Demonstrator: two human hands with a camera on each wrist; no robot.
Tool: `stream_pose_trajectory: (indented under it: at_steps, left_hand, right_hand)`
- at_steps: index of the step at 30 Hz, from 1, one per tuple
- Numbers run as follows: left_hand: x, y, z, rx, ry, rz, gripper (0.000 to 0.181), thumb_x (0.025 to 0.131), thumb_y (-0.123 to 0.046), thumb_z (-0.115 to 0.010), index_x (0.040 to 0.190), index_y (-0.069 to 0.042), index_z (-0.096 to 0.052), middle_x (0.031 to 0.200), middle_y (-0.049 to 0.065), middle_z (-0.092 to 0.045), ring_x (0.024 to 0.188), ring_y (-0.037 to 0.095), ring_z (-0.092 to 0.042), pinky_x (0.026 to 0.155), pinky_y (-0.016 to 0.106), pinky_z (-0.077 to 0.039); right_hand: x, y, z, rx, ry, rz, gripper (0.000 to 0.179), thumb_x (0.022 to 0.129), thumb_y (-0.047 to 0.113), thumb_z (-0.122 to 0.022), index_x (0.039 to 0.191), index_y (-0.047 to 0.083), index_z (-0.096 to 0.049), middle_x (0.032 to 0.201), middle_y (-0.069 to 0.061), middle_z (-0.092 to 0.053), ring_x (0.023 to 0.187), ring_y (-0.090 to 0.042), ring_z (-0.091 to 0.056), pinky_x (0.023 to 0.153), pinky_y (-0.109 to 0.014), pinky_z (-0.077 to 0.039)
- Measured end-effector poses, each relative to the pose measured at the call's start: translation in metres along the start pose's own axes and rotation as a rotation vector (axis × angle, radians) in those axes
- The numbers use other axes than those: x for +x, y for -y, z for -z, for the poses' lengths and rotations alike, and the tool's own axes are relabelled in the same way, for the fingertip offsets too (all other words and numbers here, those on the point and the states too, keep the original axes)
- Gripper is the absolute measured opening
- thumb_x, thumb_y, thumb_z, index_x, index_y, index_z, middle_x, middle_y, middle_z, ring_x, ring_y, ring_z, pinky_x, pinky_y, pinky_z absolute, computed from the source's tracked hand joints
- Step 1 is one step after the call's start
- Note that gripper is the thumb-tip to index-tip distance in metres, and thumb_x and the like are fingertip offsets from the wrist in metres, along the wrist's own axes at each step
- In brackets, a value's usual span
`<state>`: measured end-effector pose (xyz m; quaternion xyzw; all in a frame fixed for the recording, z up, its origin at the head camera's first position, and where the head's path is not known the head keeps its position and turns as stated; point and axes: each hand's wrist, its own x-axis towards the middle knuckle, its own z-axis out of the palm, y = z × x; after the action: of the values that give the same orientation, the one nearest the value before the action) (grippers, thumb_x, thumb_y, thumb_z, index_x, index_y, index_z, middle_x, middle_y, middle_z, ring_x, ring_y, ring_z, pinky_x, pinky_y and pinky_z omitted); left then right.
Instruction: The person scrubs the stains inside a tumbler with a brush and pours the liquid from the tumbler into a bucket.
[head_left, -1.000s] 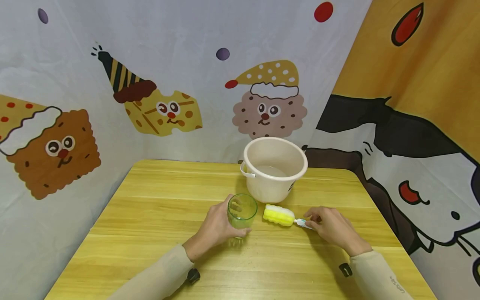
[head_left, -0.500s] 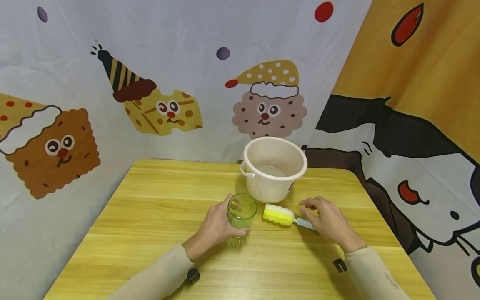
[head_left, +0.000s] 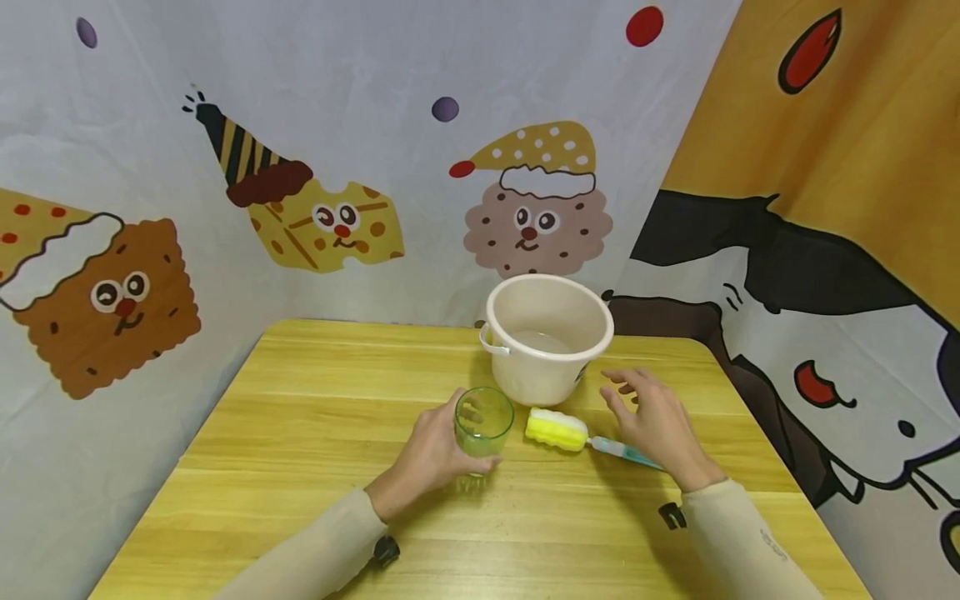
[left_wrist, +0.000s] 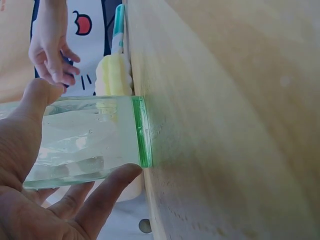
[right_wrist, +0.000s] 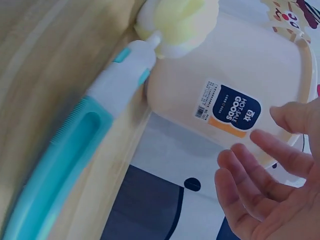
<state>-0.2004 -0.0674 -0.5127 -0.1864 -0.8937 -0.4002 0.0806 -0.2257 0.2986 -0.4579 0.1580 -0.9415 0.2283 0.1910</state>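
Observation:
My left hand [head_left: 432, 447] holds a clear green drinking glass [head_left: 485, 429] upright at the table, thumb on one side and fingers round the other. In the left wrist view the base of the glass [left_wrist: 100, 140] is right at the wood. A sponge bottle brush [head_left: 557, 429] lies on the table to the right of the glass, its head yellow and white, its handle [right_wrist: 75, 135] white and teal. Above that handle my right hand [head_left: 656, 421] is raised, fingers loosely bent and apart, holding nothing.
A cream bucket [head_left: 543, 375] stands behind the glass and brush, with some clear liquid at its bottom and a label [right_wrist: 230, 107] on its side. The wooden table [head_left: 322, 375] backs onto a cartoon-print cloth [head_left: 360, 83].
My right hand has let go of the brush handle and moved up and away from it, uncovering more of the handle. The left hand and glass have stayed in place.

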Motion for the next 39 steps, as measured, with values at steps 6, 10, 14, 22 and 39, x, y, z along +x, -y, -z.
stream_pose_trajectory:
  at_steps: [6,10,14,22,39]
  left_hand:
    - [0.001,0.000,0.000,-0.013,0.005,0.006,0.089,0.073,-0.036,-0.113,0.144,-0.015,-0.066,0.125,0.002,-0.086,0.115,0.024,-0.085,0.096,0.039,-0.073]
    - [0.001,0.000,0.000,-0.012,0.005,0.003,0.088,0.073,-0.036,-0.113,0.144,-0.015,-0.066,0.125,0.001,-0.086,0.115,0.024,-0.085,0.096,0.038,-0.073]
    - [0.002,0.000,0.000,-0.014,0.004,0.000,0.087,0.073,-0.036,-0.113,0.144,-0.015,-0.066,0.125,0.001,-0.086,0.114,0.023,-0.085,0.096,0.038,-0.073]
    - [0.001,0.001,-0.001,-0.009,0.012,0.013,0.088,0.074,-0.037,-0.113,0.145,-0.015,-0.066,0.127,0.000,-0.086,0.115,0.022,-0.085,0.095,0.035,-0.073]
    - [0.000,0.001,-0.001,-0.012,0.017,0.018,0.089,0.073,-0.037,-0.113,0.146,-0.017,-0.065,0.128,0.000,-0.085,0.117,0.024,-0.084,0.099,0.039,-0.072]
  right_hand:
    - [0.010,0.002,0.002,0.003,-0.069,0.004,0.033,0.112,0.016,-0.081,0.140,-0.001,-0.076,0.134,-0.027,-0.074,0.106,-0.043,-0.081,0.086,-0.062,-0.070]
    - [0.018,0.004,0.003,0.017,-0.093,-0.005,0.031,0.113,0.015,-0.078,0.136,-0.005,-0.072,0.133,-0.028,-0.071,0.107,-0.045,-0.080,0.088,-0.062,-0.068]
    - [0.026,0.005,0.005,0.046,-0.114,-0.018,0.031,0.115,0.014,-0.075,0.135,-0.006,-0.064,0.131,-0.028,-0.067,0.110,-0.047,-0.079,0.091,-0.063,-0.067]
    - [0.044,0.006,0.006,0.082,-0.147,-0.009,0.039,0.118,0.020,-0.071,0.144,-0.006,-0.060,0.144,-0.030,-0.059,0.122,-0.047,-0.071,0.094,-0.059,-0.063]
    - [0.076,-0.002,0.004,0.115,-0.058,0.026,0.060,0.121,0.042,-0.062,0.162,-0.001,-0.058,0.170,-0.029,-0.050,0.153,-0.051,-0.048,0.125,-0.077,-0.042]
